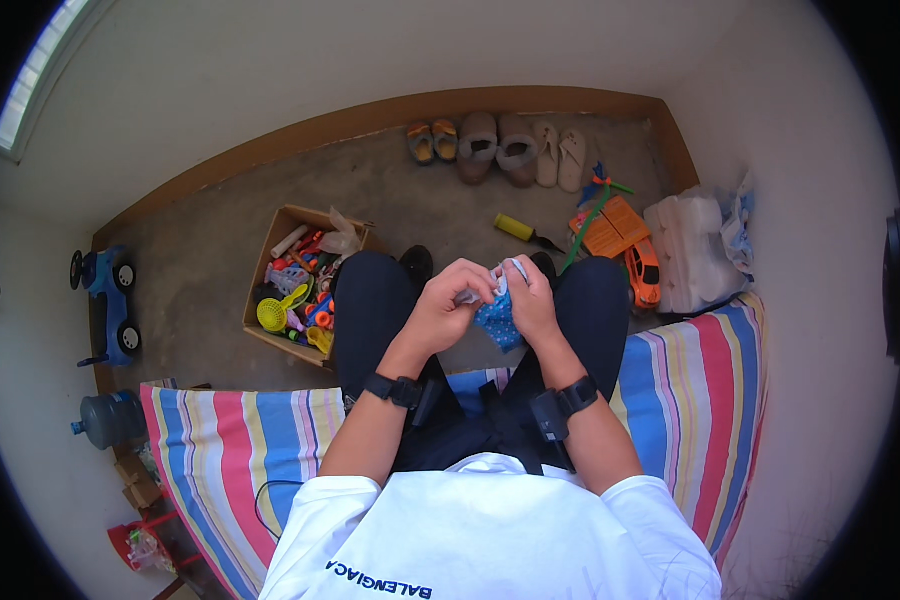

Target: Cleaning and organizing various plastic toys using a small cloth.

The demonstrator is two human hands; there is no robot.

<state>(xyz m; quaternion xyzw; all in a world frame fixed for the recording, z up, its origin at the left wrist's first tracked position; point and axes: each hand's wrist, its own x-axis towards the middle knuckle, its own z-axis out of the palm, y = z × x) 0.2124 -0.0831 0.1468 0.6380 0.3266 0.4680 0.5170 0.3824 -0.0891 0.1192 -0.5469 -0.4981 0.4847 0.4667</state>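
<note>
A small blue cloth with white dots hangs between my two hands in front of my knees. It has a pale edge at the top, and its exact kind is hard to make out. My left hand is closed, its fingertips gripping the pale upper edge. My right hand is wrapped round the other side of the cloth, thumb on top. The fingers cover much of the upper part, while the dotted part droops below them.
A cardboard box of toys stands left of my legs. Shoes and slippers line the far wall. At right lie a yellow pump, an orange toy car and white foam boxes. A striped sheet covers my seat.
</note>
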